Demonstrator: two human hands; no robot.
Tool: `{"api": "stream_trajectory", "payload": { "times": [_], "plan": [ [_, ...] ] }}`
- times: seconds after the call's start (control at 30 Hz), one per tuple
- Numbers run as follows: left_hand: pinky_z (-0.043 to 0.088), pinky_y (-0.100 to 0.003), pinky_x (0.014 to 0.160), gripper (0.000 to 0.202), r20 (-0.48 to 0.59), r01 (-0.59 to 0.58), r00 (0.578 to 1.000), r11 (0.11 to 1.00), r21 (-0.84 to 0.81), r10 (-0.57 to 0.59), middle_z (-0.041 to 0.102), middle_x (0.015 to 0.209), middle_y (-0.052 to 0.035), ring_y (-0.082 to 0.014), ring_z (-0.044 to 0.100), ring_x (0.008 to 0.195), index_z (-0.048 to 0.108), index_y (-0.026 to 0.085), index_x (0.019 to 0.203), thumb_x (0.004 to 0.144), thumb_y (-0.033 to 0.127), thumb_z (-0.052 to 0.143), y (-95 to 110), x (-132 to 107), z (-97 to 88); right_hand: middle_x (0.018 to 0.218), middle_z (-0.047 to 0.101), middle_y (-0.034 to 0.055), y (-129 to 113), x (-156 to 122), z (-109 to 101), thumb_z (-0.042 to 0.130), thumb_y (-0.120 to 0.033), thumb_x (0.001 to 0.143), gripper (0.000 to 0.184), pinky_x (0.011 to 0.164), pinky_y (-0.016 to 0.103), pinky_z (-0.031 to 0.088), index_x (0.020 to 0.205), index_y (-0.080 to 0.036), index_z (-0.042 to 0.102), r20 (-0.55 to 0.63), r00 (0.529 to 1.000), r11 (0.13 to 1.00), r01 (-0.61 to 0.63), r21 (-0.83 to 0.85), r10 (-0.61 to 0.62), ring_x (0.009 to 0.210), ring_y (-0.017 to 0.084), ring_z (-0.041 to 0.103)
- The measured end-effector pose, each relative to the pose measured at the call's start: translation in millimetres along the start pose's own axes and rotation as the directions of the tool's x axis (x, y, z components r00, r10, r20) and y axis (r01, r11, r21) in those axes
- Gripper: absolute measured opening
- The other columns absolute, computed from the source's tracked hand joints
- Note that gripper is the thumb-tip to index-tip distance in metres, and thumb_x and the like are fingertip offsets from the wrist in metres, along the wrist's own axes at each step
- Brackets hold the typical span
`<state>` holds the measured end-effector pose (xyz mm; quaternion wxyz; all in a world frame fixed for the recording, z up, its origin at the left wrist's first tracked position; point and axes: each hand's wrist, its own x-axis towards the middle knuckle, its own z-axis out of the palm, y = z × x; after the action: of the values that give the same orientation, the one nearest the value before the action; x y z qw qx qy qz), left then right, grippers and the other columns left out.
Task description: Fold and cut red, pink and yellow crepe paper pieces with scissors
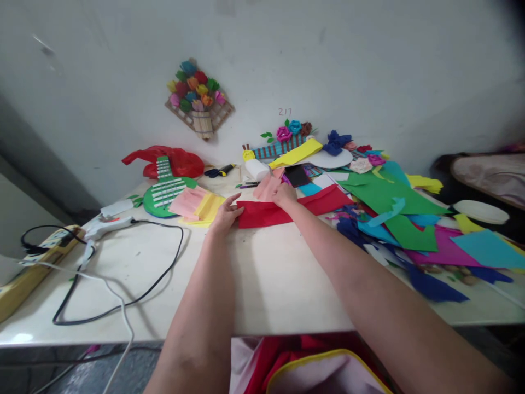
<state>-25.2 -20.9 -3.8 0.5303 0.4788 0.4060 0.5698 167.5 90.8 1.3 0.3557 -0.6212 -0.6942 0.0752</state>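
A long red paper strip [262, 216], probably crepe paper, lies across the middle of the table with its upper edge partly folded. At its left end is my left hand [224, 214], thumb and fingers apart, the thumb touching the paper. My right hand [286, 196] is closed, its fingertips bent onto the strip's upper edge; the exact grip is partly hidden. Right behind those fingers lies a crumpled pink paper piece [266, 187]. Beside my left hand are a pale pink sheet [186, 202] and a yellow sheet [211, 208], partly overlapping.
Left stand a green guitar-shaped craft [166, 189], red plastic bag [180, 161], scissors [219, 171], glue gun [110, 225] with looping cable, and power strip [41, 268]. Coloured paper scraps [410, 230] heap on the right. A paper-flower craft [200, 93] hangs on the wall.
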Motion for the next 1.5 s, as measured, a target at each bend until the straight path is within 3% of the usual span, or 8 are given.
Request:
{"api": "stream_trajectory", "payload": {
  "times": [0.1,0.17,0.47,0.63,0.93,1.3,1.5],
  "plan": [
    [0.048,-0.024,0.055,0.076,0.003,-0.007,1.0,1.0,0.007,0.007,0.056,0.054,0.0051,-0.0126,0.059,0.053,0.044,0.015,0.127,0.057,0.022,0.074,0.3,0.1,1.0,0.113,0.058,0.0088,-9.7,-16.2,-5.8,0.058,-0.018,0.068,0.02,0.094,0.041,0.036,0.085,-0.019,0.069,-0.062,0.96,0.962,0.271,-0.031,-0.273,0.105,0.027,0.051],
    [0.048,-0.024,0.056,0.073,-0.004,-0.002,1.0,1.0,0.007,0.002,0.057,0.055,0.0041,-0.013,0.06,0.055,0.046,0.014,0.125,0.058,0.021,0.073,1.5,-0.4,2.4,0.113,0.059,0.0069,-14.1,-26.9,-10.4,0.054,-0.021,0.074,0.022,0.093,0.039,0.036,0.091,-0.02,0.069,0.005,0.916,0.916,0.4,-0.01,-0.4,0.104,0.025,0.052],
    [0.048,-0.024,0.055,0.07,-0.004,0.0,1.0,1.0,0.011,0.0,0.059,0.058,0.0028,-0.013,0.06,0.055,0.048,0.011,0.122,0.057,0.019,0.072,2.2,-0.3,3.6,0.113,0.059,0.0066,-19.1,-48.4,-19.8,0.066,-0.027,0.066,0.036,0.095,0.037,0.035,0.101,-0.02,0.067,0.17,0.804,0.814,0.58,-0.019,-0.57,0.107,0.024,0.051],
    [0.048,-0.023,0.056,0.072,-0.005,-0.003,1.0,1.0,0.025,0.003,0.056,0.056,0.0046,-0.0117,0.059,0.054,0.047,0.011,0.122,0.055,0.018,0.075,1.5,0.3,3.1,0.107,0.065,0.0053,-24.0,-55.2,-15.4,0.054,-0.019,0.076,0.028,0.089,0.031,0.041,0.1,-0.019,0.068,0.19,0.824,0.837,0.546,-0.019,-0.533,0.101,0.02,0.057],
    [0.05,-0.027,0.063,0.099,-0.036,0.0,0.999,0.999,0.035,0.001,0.063,0.061,0.0029,-0.0132,0.061,0.057,0.025,0.014,0.137,0.053,0.012,0.077,3.5,-0.7,4.5,0.086,0.07,0.0034,-25.5,-48.1,-9.0,0.049,-0.033,0.082,0.025,0.065,0.026,0.042,0.089,-0.021,0.07,0.075,0.936,0.938,0.347,-0.019,-0.345,0.078,0.019,0.06],
    [0.051,-0.033,0.074,0.099,0.061,0.043,0.997,0.997,-0.059,-0.039,0.07,0.077,-0.0041,-0.0196,0.066,0.073,0.023,0.016,0.139,0.054,0.005,0.073,9.2,-4.5,9.6,0.076,0.067,0.0038,-31.5,-34.1,-8.7,0.059,-0.032,0.076,0.018,0.063,0.027,0.04,0.084,-0.02,0.07,0.011,0.964,0.954,0.261,0.149,-0.265,0.075,0.019,0.058],
    [0.051,-0.033,0.075,0.097,0.083,0.052,0.995,0.998,-0.046,-0.048,0.07,0.08,-0.0062,-0.0209,0.066,0.076,0.026,0.016,0.139,0.055,0.006,0.073,9.0,-3.7,8.5,0.069,0.064,0.0039,-31.6,-33.3,-8.8,0.062,-0.032,0.074,0.014,0.066,0.029,0.041,0.075,-0.02,0.07,-0.063,0.955,0.944,0.297,0.146,-0.291,0.075,0.02,0.056]
  ]
}}
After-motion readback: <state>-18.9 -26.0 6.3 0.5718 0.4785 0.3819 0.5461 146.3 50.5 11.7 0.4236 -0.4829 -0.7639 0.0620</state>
